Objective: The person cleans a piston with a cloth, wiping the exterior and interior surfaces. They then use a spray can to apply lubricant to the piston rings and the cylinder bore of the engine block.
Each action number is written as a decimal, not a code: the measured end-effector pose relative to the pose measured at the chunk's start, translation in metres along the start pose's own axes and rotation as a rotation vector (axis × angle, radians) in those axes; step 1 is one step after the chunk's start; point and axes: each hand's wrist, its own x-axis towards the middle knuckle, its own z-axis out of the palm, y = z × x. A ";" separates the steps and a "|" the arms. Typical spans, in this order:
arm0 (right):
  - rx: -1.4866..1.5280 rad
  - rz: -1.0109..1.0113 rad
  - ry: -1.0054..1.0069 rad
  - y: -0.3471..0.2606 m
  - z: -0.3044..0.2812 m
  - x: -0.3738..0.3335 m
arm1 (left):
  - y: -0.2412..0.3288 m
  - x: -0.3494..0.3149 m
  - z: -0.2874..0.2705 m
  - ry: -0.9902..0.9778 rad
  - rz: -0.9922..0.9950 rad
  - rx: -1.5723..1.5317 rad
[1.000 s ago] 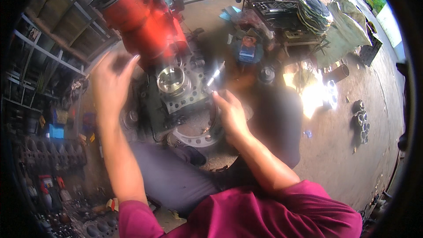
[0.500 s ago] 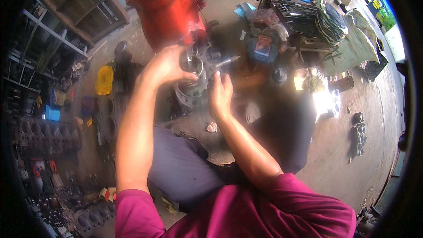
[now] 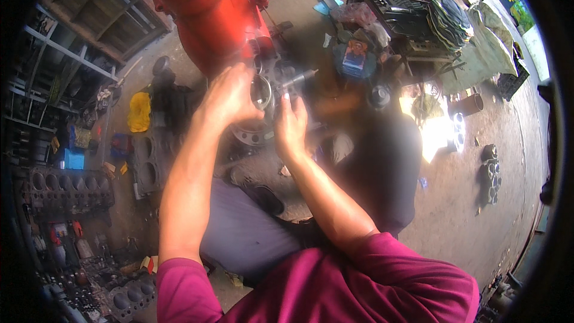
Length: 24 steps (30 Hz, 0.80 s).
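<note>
My left hand (image 3: 230, 97) curves its fingers and thumb around a shiny, ring-shaped metal part (image 3: 267, 92). Close by on the right, my right hand (image 3: 291, 124) is closed with its thumb up, gripping a silver tool with a slim barrel (image 3: 299, 79) that looks like a micrometer. The barrel points up and to the right. Blur hides whether the tool touches the ring-shaped part. Below both hands lies a round metal flange with holes (image 3: 250, 136), partly covered by my left hand.
A big red machine housing (image 3: 209, 18) stands just beyond my hands. Tools crowd a low bench (image 3: 406, 12) at the far right. Engine blocks (image 3: 69, 188) and a yellow cloth (image 3: 139, 112) lie left; a cylindrical metal sleeve (image 3: 466, 104) lies right. My knees flank the work.
The ring-shaped part looks narrower, turned more edge-on. My hands have shifted slightly left in the picture and stay close together; the whole view has also moved a little.
</note>
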 end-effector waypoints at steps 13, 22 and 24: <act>0.147 0.034 0.002 -0.007 -0.006 -0.003 | 0.017 -0.016 0.003 0.025 -0.042 -0.092; 0.276 -0.001 -0.002 -0.003 -0.004 -0.005 | -0.008 -0.020 -0.008 0.065 -0.152 -0.425; 0.405 0.049 -0.039 -0.002 -0.004 -0.005 | -0.017 -0.019 -0.011 0.107 -0.228 -0.425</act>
